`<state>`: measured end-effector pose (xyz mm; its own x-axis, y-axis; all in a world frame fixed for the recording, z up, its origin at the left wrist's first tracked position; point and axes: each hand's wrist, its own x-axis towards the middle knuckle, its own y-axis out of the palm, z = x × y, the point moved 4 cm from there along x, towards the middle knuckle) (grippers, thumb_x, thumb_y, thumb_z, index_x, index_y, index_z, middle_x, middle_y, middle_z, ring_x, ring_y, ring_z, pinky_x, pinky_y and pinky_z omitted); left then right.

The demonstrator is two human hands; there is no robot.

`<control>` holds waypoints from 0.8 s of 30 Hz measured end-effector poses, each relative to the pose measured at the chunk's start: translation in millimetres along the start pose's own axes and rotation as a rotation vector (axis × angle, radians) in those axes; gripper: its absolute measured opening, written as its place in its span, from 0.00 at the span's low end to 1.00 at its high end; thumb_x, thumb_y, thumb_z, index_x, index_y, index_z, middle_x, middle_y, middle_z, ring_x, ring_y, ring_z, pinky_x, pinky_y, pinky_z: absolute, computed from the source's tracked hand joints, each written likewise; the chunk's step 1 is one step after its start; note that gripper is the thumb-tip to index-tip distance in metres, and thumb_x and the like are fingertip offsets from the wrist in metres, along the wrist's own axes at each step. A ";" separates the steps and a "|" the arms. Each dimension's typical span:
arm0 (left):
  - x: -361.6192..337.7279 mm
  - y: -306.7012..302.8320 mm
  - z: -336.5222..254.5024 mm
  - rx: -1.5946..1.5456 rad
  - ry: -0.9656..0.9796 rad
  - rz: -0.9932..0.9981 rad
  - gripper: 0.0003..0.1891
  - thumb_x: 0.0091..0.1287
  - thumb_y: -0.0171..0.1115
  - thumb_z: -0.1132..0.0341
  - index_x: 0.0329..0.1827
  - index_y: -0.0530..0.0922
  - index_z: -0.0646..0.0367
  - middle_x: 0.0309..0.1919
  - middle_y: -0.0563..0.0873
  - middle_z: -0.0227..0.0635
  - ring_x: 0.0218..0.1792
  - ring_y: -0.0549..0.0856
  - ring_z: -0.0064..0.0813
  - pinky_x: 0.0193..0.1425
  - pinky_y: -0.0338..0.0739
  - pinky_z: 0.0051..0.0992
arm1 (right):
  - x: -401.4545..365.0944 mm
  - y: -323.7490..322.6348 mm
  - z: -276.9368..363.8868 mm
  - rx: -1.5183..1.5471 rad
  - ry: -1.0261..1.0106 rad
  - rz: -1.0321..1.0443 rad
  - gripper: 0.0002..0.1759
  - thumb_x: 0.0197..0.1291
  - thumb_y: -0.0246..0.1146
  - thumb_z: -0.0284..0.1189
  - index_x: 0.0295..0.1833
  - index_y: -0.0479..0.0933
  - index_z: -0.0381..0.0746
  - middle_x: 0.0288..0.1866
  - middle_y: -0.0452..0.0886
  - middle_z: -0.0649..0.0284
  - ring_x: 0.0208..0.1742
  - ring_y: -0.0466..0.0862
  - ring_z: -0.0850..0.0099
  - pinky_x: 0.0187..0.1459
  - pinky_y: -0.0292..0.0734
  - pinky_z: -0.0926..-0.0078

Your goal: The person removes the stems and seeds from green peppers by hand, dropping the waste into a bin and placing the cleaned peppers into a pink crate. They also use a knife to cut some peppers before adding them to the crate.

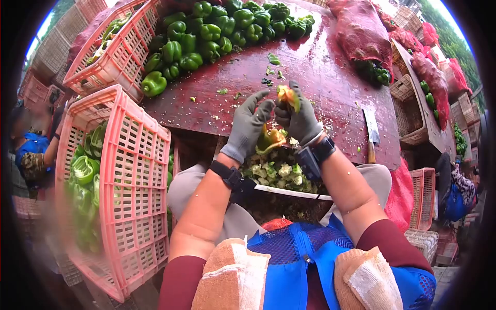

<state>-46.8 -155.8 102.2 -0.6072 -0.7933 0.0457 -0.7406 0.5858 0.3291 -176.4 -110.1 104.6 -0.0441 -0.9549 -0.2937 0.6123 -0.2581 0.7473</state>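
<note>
My left hand (249, 124), in a grey glove, has its fingers curled round a yellow-orange and green piece of pepper (271, 138) at the palm side. Close by on its right, my right hand (300, 116), gloved too, pinches another orange-yellow pepper piece (288, 97) that points upward. Both hands hover over the near edge of the dark red table (217, 106). Below them, a white-rimmed container (289, 192) holds pale pepper cores and green scraps (276, 170). A knife (371, 132) with a wooden handle lies on the table to the right of my right hand.
Whole green peppers (206, 33) are heaped at the table's far left. A pink crate (137, 181) of cut green peppers stands at my left, with another crate (121, 46) behind it. Red mesh sacks (361, 31) lie at the far right. Other people (33, 150) sit at both sides.
</note>
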 end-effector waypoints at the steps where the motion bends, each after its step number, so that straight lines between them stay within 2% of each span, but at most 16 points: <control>1: -3.8 1.3 -4.8 0.116 0.035 0.037 0.28 0.71 0.68 0.59 0.69 0.72 0.63 0.34 0.79 0.25 0.37 0.77 0.14 0.43 0.75 0.18 | -6.1 -3.4 4.5 -0.206 -0.125 -0.085 0.21 0.74 0.54 0.53 0.39 0.73 0.46 0.24 0.71 0.71 0.19 0.67 0.80 0.19 0.62 0.81; 2: -8.7 0.7 -6.5 0.231 0.069 0.069 0.30 0.71 0.67 0.61 0.73 0.69 0.63 0.36 0.79 0.25 0.39 0.78 0.14 0.47 0.77 0.19 | -14.0 -4.3 8.6 -0.413 -0.244 -0.167 0.22 0.75 0.53 0.52 0.41 0.75 0.44 0.25 0.74 0.70 0.19 0.69 0.79 0.19 0.64 0.80; 3: -8.7 -1.1 -2.8 0.344 0.056 0.151 0.33 0.72 0.66 0.61 0.76 0.65 0.64 0.42 0.81 0.28 0.43 0.78 0.14 0.52 0.76 0.20 | -18.7 -3.2 11.2 -0.503 -0.302 -0.193 0.22 0.77 0.52 0.49 0.45 0.78 0.42 0.28 0.77 0.70 0.24 0.73 0.81 0.24 0.69 0.79; 6: -7.2 4.8 6.1 0.236 0.188 0.273 0.31 0.73 0.65 0.62 0.75 0.66 0.64 0.46 0.83 0.30 0.46 0.79 0.16 0.53 0.76 0.21 | -21.4 -5.1 4.4 -0.807 -0.557 -0.019 0.21 0.77 0.53 0.48 0.45 0.78 0.41 0.28 0.76 0.73 0.26 0.73 0.82 0.28 0.71 0.79; 7: -12.0 3.9 1.1 0.400 0.225 0.250 0.27 0.73 0.64 0.65 0.72 0.70 0.62 0.49 0.85 0.35 0.48 0.81 0.18 0.55 0.77 0.24 | -25.2 -11.4 3.3 -0.768 -0.393 0.010 0.25 0.76 0.54 0.51 0.48 0.78 0.37 0.39 0.78 0.73 0.40 0.74 0.84 0.42 0.73 0.82; 10: -19.0 5.1 -4.1 0.736 0.228 0.211 0.23 0.70 0.63 0.68 0.67 0.75 0.60 0.47 0.87 0.41 0.48 0.86 0.28 0.52 0.80 0.30 | -37.1 -12.6 1.1 -0.913 -0.225 0.012 0.25 0.73 0.58 0.52 0.45 0.76 0.37 0.29 0.76 0.73 0.29 0.74 0.82 0.31 0.73 0.78; 11: -22.0 8.1 -5.0 0.897 0.592 0.129 0.19 0.67 0.61 0.71 0.61 0.78 0.58 0.42 0.87 0.45 0.43 0.88 0.41 0.47 0.81 0.37 | -42.3 -10.7 -1.9 -0.957 -0.192 -0.041 0.26 0.72 0.59 0.52 0.44 0.76 0.36 0.29 0.77 0.71 0.29 0.75 0.82 0.30 0.73 0.79; 14: -28.6 17.2 -10.7 1.016 0.373 0.215 0.18 0.65 0.62 0.68 0.58 0.79 0.59 0.45 0.87 0.49 0.46 0.87 0.47 0.52 0.80 0.40 | -50.7 -15.2 -11.6 -1.042 -0.133 -0.127 0.26 0.72 0.60 0.51 0.44 0.76 0.35 0.29 0.79 0.68 0.31 0.77 0.83 0.30 0.74 0.80; 15: -28.3 15.7 0.1 0.979 0.406 0.175 0.15 0.66 0.61 0.69 0.56 0.80 0.57 0.42 0.87 0.48 0.42 0.88 0.42 0.49 0.81 0.37 | -53.5 -15.4 -13.0 -1.036 -0.188 -0.137 0.23 0.73 0.60 0.47 0.45 0.77 0.34 0.31 0.80 0.68 0.32 0.78 0.84 0.31 0.75 0.82; 18: -30.1 15.8 22.9 0.502 0.118 0.152 0.11 0.69 0.59 0.70 0.52 0.81 0.60 0.38 0.88 0.41 0.38 0.87 0.31 0.47 0.81 0.30 | -59.5 -24.2 -23.5 -0.670 -0.274 -0.085 0.19 0.74 0.59 0.43 0.45 0.78 0.35 0.34 0.80 0.69 0.33 0.78 0.84 0.33 0.75 0.82; 19: -35.5 23.8 21.1 -0.011 -0.054 0.164 0.09 0.72 0.57 0.71 0.49 0.82 0.64 0.38 0.87 0.32 0.39 0.84 0.20 0.46 0.80 0.22 | -67.2 -25.7 -26.8 -0.612 -0.246 -0.101 0.17 0.74 0.59 0.41 0.45 0.78 0.36 0.36 0.80 0.71 0.33 0.77 0.84 0.34 0.75 0.82; 20: -38.1 21.9 30.4 -0.212 -0.140 0.167 0.09 0.73 0.57 0.72 0.50 0.81 0.66 0.41 0.86 0.28 0.40 0.84 0.17 0.47 0.80 0.19 | -73.7 -26.6 -32.2 -0.693 -0.240 -0.080 0.16 0.74 0.60 0.41 0.44 0.79 0.37 0.36 0.80 0.70 0.33 0.78 0.84 0.34 0.75 0.82; 22: -44.5 23.7 35.8 -0.244 -0.142 0.221 0.10 0.75 0.56 0.71 0.54 0.80 0.65 0.42 0.87 0.31 0.43 0.86 0.20 0.49 0.82 0.22 | -84.5 -35.8 -33.6 -0.744 -0.210 -0.058 0.16 0.73 0.60 0.41 0.45 0.78 0.38 0.36 0.81 0.70 0.33 0.79 0.83 0.35 0.77 0.83; 23: -49.8 25.3 38.6 -0.264 -0.146 0.194 0.10 0.75 0.56 0.71 0.55 0.80 0.64 0.42 0.87 0.31 0.42 0.86 0.19 0.49 0.82 0.21 | -92.5 -40.7 -33.6 -0.632 -0.179 -0.069 0.15 0.73 0.60 0.41 0.44 0.78 0.39 0.36 0.80 0.70 0.32 0.80 0.81 0.33 0.77 0.81; 24: -55.4 25.8 36.3 -0.199 -0.232 0.239 0.11 0.74 0.58 0.70 0.56 0.80 0.64 0.42 0.87 0.30 0.43 0.86 0.18 0.48 0.82 0.21 | -100.0 -43.2 -32.9 -0.519 -0.150 -0.078 0.14 0.73 0.60 0.40 0.44 0.78 0.40 0.35 0.80 0.69 0.31 0.81 0.80 0.32 0.78 0.80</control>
<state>-42.7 -90.7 73.9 -0.8217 -0.5664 -0.0641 -0.5140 0.6876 0.5129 -172.4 1.4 82.1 -0.1938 -0.9561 -0.2197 0.9101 -0.2588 0.3235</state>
